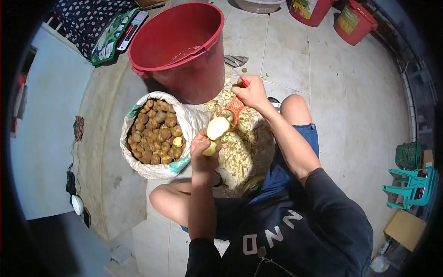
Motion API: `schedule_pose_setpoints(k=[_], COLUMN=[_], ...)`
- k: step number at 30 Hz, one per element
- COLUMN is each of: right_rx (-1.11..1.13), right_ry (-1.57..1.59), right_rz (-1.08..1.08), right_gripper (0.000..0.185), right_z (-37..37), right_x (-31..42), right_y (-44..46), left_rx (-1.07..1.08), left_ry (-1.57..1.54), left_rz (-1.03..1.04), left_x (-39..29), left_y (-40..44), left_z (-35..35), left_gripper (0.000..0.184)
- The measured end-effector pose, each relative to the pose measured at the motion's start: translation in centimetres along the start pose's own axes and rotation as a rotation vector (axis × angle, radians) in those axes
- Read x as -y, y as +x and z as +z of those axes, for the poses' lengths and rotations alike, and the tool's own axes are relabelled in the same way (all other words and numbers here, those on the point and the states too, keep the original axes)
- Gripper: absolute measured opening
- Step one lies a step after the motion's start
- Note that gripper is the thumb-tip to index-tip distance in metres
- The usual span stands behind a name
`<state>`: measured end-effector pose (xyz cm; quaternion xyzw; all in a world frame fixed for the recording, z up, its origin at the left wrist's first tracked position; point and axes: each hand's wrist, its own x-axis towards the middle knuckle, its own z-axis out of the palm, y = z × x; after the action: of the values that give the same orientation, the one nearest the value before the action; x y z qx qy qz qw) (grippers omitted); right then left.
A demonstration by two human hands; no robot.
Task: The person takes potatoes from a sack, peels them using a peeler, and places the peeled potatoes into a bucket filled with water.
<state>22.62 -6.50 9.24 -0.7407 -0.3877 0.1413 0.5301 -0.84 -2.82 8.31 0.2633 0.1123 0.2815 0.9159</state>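
Note:
My left hand point(202, 152) is closed around a pale, mostly peeled potato point(218, 128). A second yellow patch shows between its fingers; I cannot tell whether it belongs to the same potato. In my right hand point(251, 94) is an orange-red peeler point(234, 107), its head just above the potato. Below both hands, a big heap of potato peelings point(240, 157) covers the floor between my legs. Beside my left hand stands a white woven sack point(154, 173), rolled open and full of brown unpeeled potatoes point(157, 129).
A large red tub point(198, 76) stands beyond the sack. Behind it to the left lies a digital scale point(133, 30). Two red buckets point(354, 23) and a pale basin point(259, 5) are at the far side. Turquoise plastic stools point(408, 187) and a green basket point(408, 155) sit at right.

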Motion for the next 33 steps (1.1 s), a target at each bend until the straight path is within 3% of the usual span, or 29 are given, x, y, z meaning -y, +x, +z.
schedule_pose_setpoints(k=[3, 5, 8, 11, 16, 21, 25, 27, 28, 31, 33], right_rx=[0.089, 0.095, 0.091, 0.084, 0.119, 0.115, 0.205, 0.077, 0.101, 0.158, 0.143], right_ry=[0.105, 0.024, 0.054, 0.067, 0.088, 0.016, -0.061, 0.037, 0.047, 0.023, 0.018], right_rz=[-0.029, -0.082, 0.025, -0.013, -0.018, -0.192, -0.067, 0.101, -0.028, -0.022, -0.018], right_gripper=[0.025, 0.028, 0.029, 0.031, 0.029, 0.024, 0.026, 0.029, 0.032, 0.033, 0.033], right_z=[1.5, 1.8, 1.9, 2.1, 2.3, 1.5, 1.8, 0.8, 1.1, 2.7, 3.0], right_x=[0.1, 0.8, 0.8, 0.8, 0.8, 1.7, -1.7, -1.4, -0.9, -0.3, -0.5], right_y=[-0.4, -0.9, -0.9, -1.6, -1.5, -1.8, -0.4, 0.7, 0.2, -1.0, -1.4], left_rx=[-0.174, -0.076, -0.214, -0.149, -0.06, -0.12, -0.234, -0.14, -0.198, -0.179, -0.308], left_ry=[0.106, 0.013, -0.035, 0.116, 0.054, 0.397, 0.352, 0.137, 0.129, -0.094, 0.003], left_rz=[-0.025, -0.045, 0.004, 0.034, 0.039, 0.048, -0.015, 0.009, -0.012, -0.079, -0.037], left_x=[0.6, 1.4, 1.5, 2.1, 1.8, 1.5, 1.4, 0.7, 0.8, 2.4, 3.5], left_y=[-0.4, 0.0, -0.4, 0.0, -0.2, -0.6, -0.8, -0.6, -0.7, -0.4, -0.5], left_z=[0.8, -0.1, 0.5, 0.1, -0.3, -0.4, -0.7, -2.1, -2.0, -1.4, -0.8], left_gripper=[0.049, 0.052, 0.06, 0.064, 0.069, 0.066, 0.055, 0.047, 0.044, 0.046, 0.049])
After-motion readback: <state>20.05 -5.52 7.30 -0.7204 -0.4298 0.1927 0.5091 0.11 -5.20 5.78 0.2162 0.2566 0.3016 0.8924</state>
